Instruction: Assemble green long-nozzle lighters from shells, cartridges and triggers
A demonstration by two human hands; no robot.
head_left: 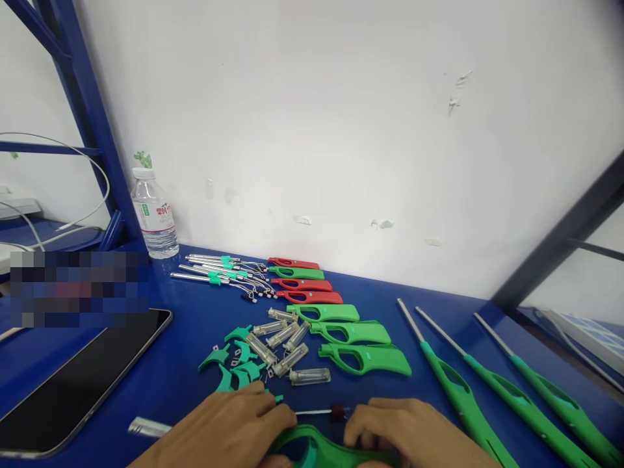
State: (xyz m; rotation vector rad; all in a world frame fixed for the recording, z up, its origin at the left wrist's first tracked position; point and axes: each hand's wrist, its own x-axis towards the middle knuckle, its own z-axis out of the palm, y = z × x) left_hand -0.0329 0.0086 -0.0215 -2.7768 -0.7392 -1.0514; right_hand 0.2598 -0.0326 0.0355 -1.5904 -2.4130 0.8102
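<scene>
At the bottom edge, my left hand and my right hand are closed round a green lighter shell, one at each end. A teal piece shows inside its handle loop. A metal tube sticks out left of my left hand; its link to the shell is hidden. Just behind, between my hands, lies a thin metal shaft with a dark red end. Teal triggers lie beyond my left hand. Clear fuel tanks lie beside them.
Green and red lighter shells form a column, near metal tubes with wires. Several long green lighters lie at right. A phone and a water bottle stand left. A white wall bounds the blue table.
</scene>
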